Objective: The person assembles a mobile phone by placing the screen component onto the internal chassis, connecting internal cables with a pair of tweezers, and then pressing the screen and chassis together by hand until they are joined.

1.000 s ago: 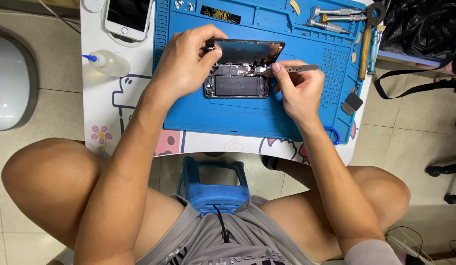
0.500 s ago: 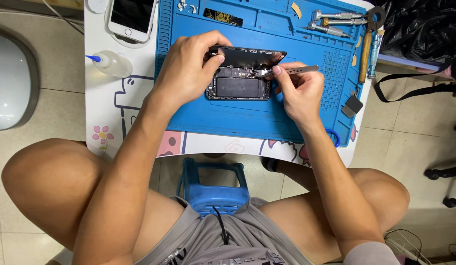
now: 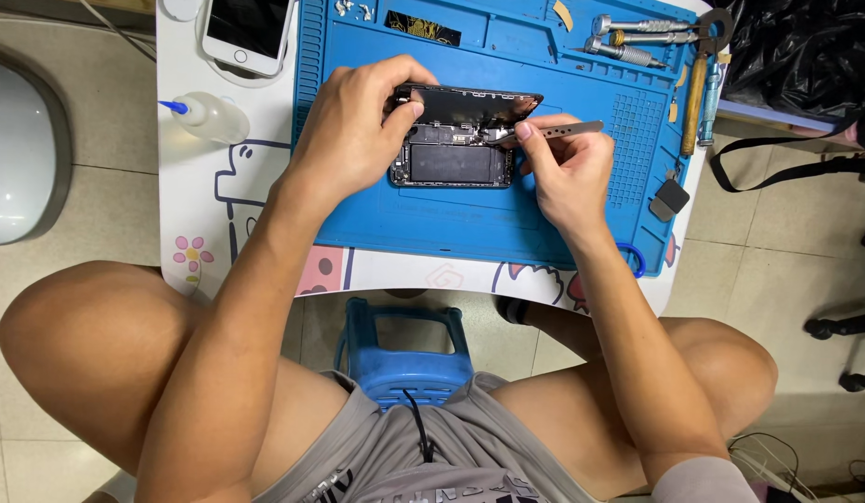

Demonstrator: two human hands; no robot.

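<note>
Left hand [image 3: 351, 130] pinches lifted screen [image 3: 470, 104] off opened phone [image 3: 451, 163] on blue mat [image 3: 470, 224] — right hand [image 3: 558, 172] fingers closed on tweezers [image 3: 554, 131], tips at phone's top edge.

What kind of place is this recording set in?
Likely a small phone-repair bench: a blue repair mat on a low table, screwdrivers laid along its top edge, and an opened phone being worked with tweezers.

Left hand [image 3: 353, 130] props the opened phone [image 3: 451, 149]; right hand [image 3: 563, 172] holds tweezers [image 3: 554, 131] inside.
</note>
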